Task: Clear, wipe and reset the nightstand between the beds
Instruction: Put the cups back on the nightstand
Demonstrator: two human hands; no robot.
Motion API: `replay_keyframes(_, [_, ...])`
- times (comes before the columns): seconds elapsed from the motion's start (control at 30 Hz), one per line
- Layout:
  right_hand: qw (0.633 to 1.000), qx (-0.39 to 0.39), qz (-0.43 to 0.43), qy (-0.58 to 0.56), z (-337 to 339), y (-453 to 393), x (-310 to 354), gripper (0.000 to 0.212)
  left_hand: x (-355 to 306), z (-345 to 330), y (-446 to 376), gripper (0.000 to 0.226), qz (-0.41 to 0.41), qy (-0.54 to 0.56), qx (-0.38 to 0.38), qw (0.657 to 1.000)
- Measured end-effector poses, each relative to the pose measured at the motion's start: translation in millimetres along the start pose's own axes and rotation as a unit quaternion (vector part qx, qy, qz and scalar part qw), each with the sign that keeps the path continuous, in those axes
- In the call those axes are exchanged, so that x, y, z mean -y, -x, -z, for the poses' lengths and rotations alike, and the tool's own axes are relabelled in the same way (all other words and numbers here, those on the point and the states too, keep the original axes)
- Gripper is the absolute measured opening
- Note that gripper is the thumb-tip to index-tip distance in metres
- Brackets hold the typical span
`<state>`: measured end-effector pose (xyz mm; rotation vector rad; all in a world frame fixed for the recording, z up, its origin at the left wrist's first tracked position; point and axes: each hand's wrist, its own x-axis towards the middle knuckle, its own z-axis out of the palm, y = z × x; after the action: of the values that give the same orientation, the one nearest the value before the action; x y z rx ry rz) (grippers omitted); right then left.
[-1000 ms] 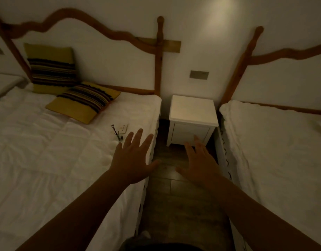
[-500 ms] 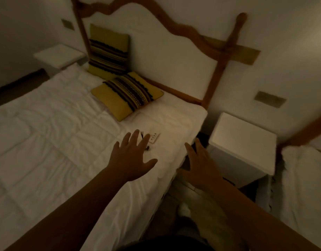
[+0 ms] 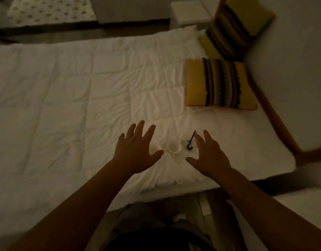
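Resting on the soft white bed [image 3: 83, 98], the small cup [image 3: 173, 148] sits between the left hand [image 3: 136, 153] and right hand [image 3: 208, 156]; each grip is wide, empty; pressing the duvet could tip it.

Both hands, left [image 3: 136, 153] and right [image 3: 209, 154], are hovering spread over what may be cups [image 3: 173, 148] on a white bed [image 3: 74, 98].
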<state>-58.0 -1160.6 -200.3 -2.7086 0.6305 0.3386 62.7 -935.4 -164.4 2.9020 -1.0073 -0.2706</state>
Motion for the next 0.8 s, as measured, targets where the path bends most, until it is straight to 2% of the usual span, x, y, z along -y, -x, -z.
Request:
replay_keyframes(0.13, [0.998,0.045,0.046,0.014,-20.2,-36.1,12.6,0.09,19.7,-26.7,9.2,0.093,0.073,0.029,0.029,0.996])
replay_keyframes(0.3, [0.994,0.082,0.064,0.039,-52.3,-71.3,24.1,0.09,36.5,-67.9,-5.5,0.092,0.106,0.055,0.065,0.991])
replay_keyframes(0.67, [0.992,0.114,-0.044,0.008,-148.4,-144.2,1.6,0.092,50.0,-177.1,-90.3,0.091,0.098,0.093,0.118,0.984])
replay_keyframes(0.8, [0.994,0.106,-0.038,-0.006,-187.5,-172.2,-13.1,0.09,56.9,-220.8,-114.5,0.093,0.128,0.106,0.122,0.979])
